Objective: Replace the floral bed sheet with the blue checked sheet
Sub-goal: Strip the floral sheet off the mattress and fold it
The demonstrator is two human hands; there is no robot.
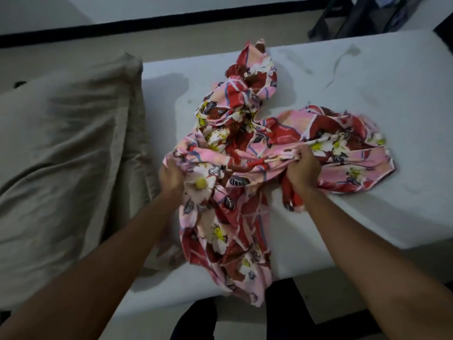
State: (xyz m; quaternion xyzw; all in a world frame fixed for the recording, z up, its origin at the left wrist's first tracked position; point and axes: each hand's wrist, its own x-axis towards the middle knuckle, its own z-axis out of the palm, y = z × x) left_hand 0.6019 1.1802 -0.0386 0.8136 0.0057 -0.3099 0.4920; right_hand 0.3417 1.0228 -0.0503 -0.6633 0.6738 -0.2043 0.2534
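Note:
The floral bed sheet (235, 143), pink and red with white flowers, lies bunched in a heap on the bare white mattress (367, 94). Part of it hangs over the mattress's near edge. My left hand (171, 176) grips a gathered fold at the heap's left side. My right hand (302, 168) grips another bunched fold near the heap's middle. No blue checked sheet is in view.
A beige pillow (63, 155) lies on the mattress at the left. A dark bag or pile of clothes (362, 18) sits on the floor beyond the far right corner. A black skirting line runs along the far wall.

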